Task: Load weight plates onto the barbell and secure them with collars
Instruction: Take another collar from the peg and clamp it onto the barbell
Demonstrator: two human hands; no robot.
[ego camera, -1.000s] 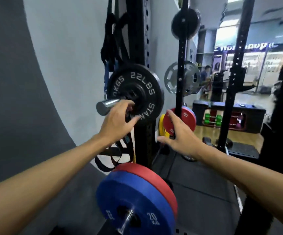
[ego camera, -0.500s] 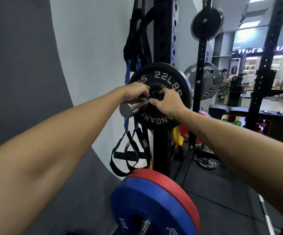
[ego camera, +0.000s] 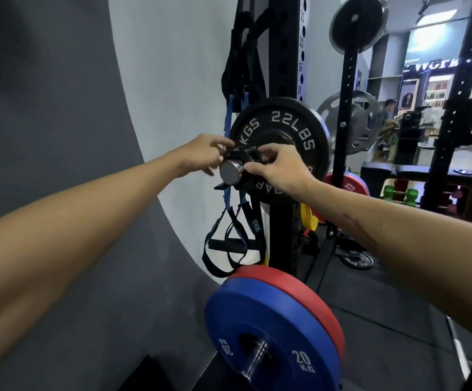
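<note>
Collar (ego camera: 241,162) sits on the bar sleeve (ego camera: 230,172), just outboard of the black plate (ego camera: 281,145), which is marked 22LBS and hangs upright on the bar at chest level in the rack (ego camera: 285,66). Both hands are on it. The right hand (ego camera: 278,169) pinches its near side between thumb and fingers; the left hand (ego camera: 205,155) has its fingers closed against the far side, though their tips are partly hidden behind the collar. A dark lever appears to stick out below the sleeve end; judged unlatched, but I cannot tell for certain.

Two-sided hold is judged to keep the collar square to the sleeve so it slides without binding. Whether it touches the plate face cannot be told from this angle.

Clearance: the polished sleeve end projects only slightly past the collar, so little bar is left outboard. Suspension straps (ego camera: 233,210) hang just beside and below the sleeve, near the left hand, and could snag. The wall (ego camera: 172,80) lies behind them. Blue plate (ego camera: 265,331) and red plate (ego camera: 294,289) stand low in front, well apart from the hands. Step judged as seating and locking the collar on this end.
</note>
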